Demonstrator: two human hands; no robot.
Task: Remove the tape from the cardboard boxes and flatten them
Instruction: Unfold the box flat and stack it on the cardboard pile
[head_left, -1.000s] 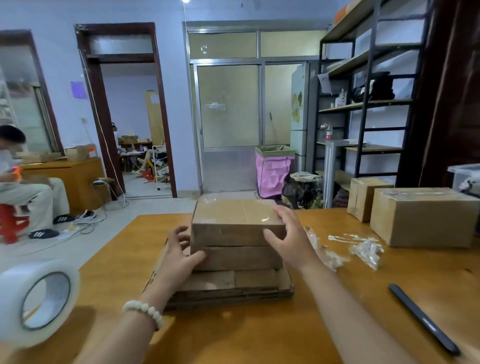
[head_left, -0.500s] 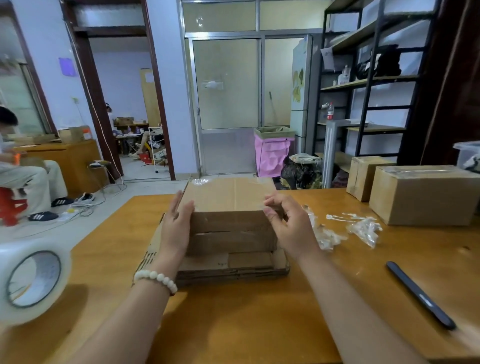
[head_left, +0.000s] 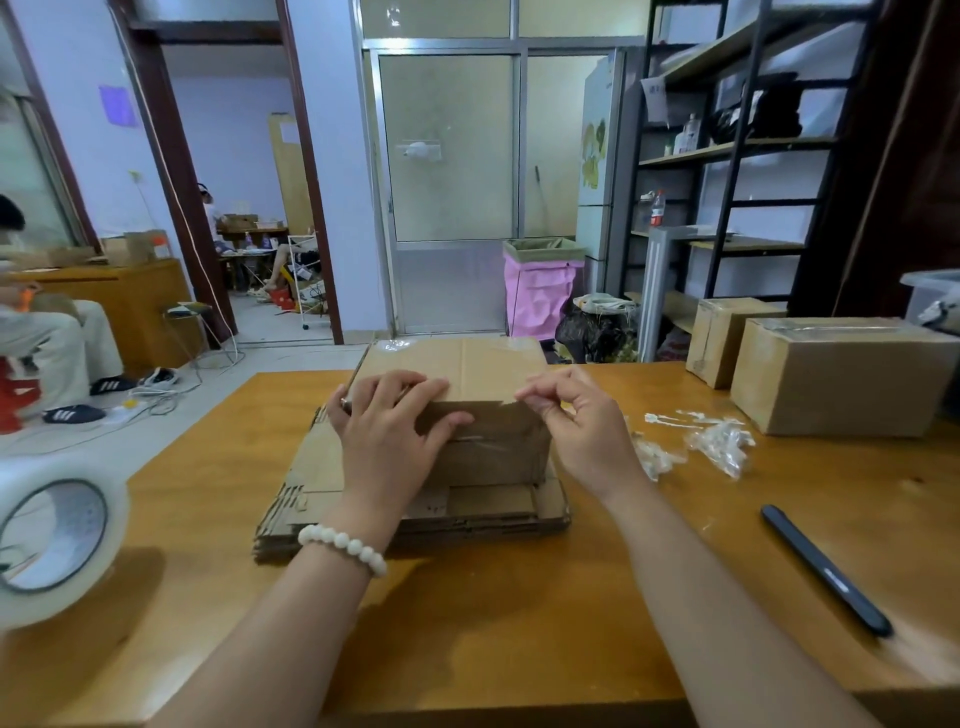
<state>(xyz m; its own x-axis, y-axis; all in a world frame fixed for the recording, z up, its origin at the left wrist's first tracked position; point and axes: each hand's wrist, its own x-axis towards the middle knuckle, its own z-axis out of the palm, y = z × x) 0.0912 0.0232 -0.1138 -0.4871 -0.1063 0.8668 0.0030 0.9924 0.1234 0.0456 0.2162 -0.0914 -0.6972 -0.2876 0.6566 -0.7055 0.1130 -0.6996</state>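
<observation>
Scene: a person's view down onto a wooden worktop (head_left: 519, 649), with both forearms reaching in from the near edge.
Cardboard box (head_left: 467, 364): sits closed at the middle of the worktop, on top of a stack of flattened cardboard (head_left: 311, 499).
Clear tape (head_left: 393, 345): shows as glossy patches at the far corners of the box top. Any strip along the near edge is hard to make out.
Left hand (head_left: 389, 441): lies palm down over the near left top edge and front face of the box. Its fingers are spread and nearly straight, pressing on the cardboard and gripping nothing. A white bead bracelet (head_left: 343, 545) circles the wrist.
Right hand (head_left: 576, 431): is at the near right top edge of the box with its fingers curled. Thumb and forefinger pinch together at that edge, seemingly on a strip of the clear tape.
Tape scraps (head_left: 719, 441): lie crumpled on the worktop just right of the right hand.
Black pen (head_left: 826, 569): lies on the worktop at the near right, well apart from the box.
Tape roll (head_left: 52, 535): stands on edge at the far left, large and close to the camera.
Sealed boxes (head_left: 841, 379): two sit together at the far right of the worktop.
Background: a seated person (head_left: 47, 332) at the left edge, a pink bin (head_left: 540, 291) and dark shelving (head_left: 727, 156).
</observation>
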